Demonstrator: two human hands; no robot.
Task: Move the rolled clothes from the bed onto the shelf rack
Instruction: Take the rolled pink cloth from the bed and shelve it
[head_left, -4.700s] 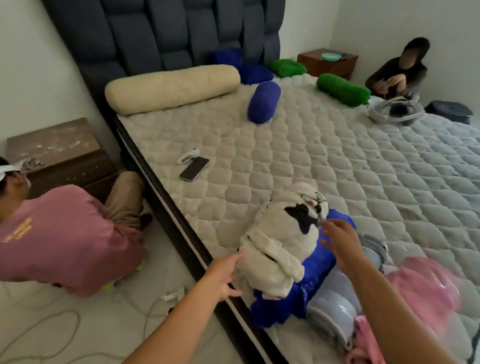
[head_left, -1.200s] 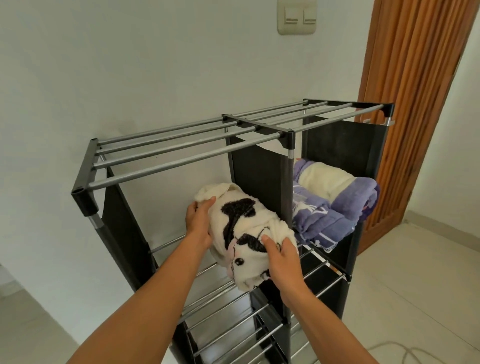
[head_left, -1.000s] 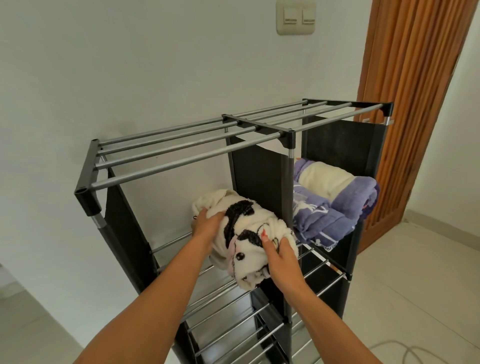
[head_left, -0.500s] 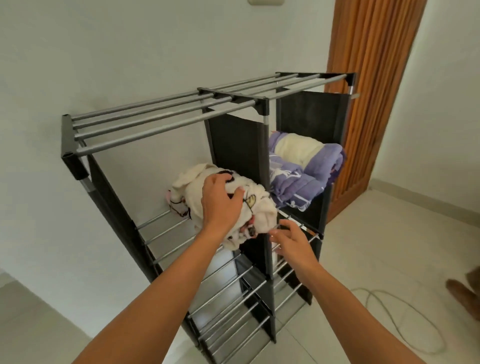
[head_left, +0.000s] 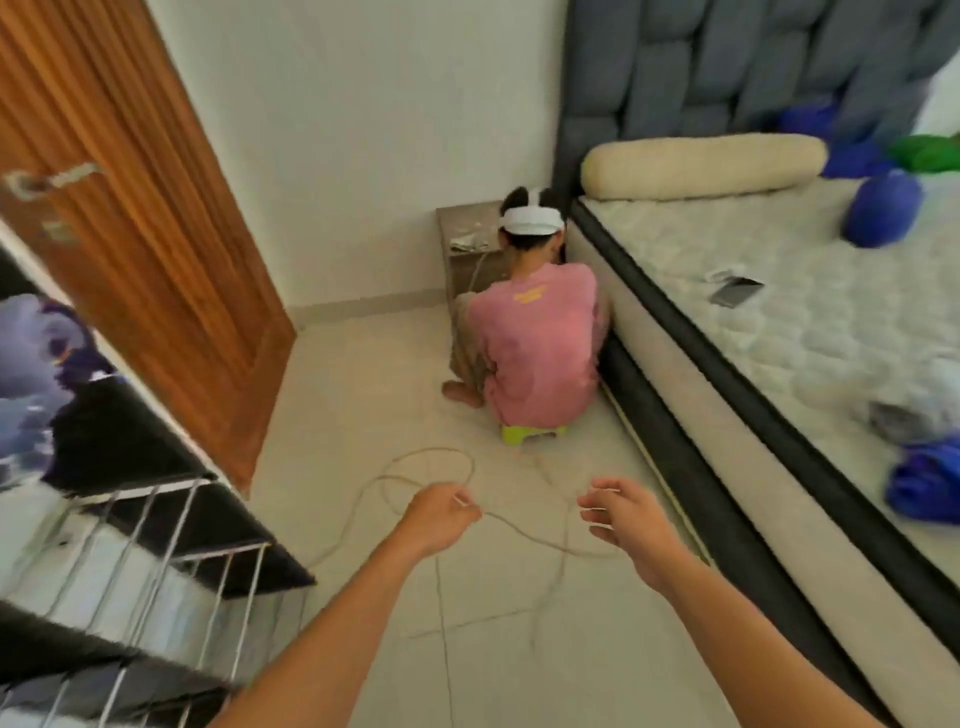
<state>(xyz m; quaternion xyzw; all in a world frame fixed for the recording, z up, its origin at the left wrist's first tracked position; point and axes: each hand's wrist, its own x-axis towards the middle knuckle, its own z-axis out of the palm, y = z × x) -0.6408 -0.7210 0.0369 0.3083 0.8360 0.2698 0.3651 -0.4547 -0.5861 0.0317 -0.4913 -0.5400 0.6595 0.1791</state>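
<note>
Shelf rack (head_left: 156, 525): it stood far to the left of my left hand, bare rails on the lower tiers nearest me, its dark panels blurred.
Roll on the rack (head_left: 31, 358): a lavender bundle sat in an upper compartment, up and left of my left hand. I judged that one delivered; its axis was too smeared to read.
Left hand (head_left: 441, 519): it hung low over the floor, fingers curled loosely inward, gripping nothing.
Cable (head_left: 415, 467): it looped on the tiles below and between both hands. I judged it a trip risk on the walk to the bed.
Person in pink (head_left: 540, 343): crouched on a small green stool ahead of my hands, against the bed frame.
Right hand (head_left: 623, 514): slack as well, fingers half bent, empty.
Bed (head_left: 727, 447): it ran along the right of my right hand, edge near.
Blue roll (head_left: 927, 488): it lay at the near edge of the mattress, right of my right hand, rumpled, long axis seemingly across the bed, though cropped.
Grey roll (head_left: 904, 415): it lay just beyond the blue one, direction unclear.
Far blue roll (head_left: 883, 208): well up the mattress, long axis running toward the headboard.
Progress: partly done, I judged; several rolls remained on the bed.
</note>
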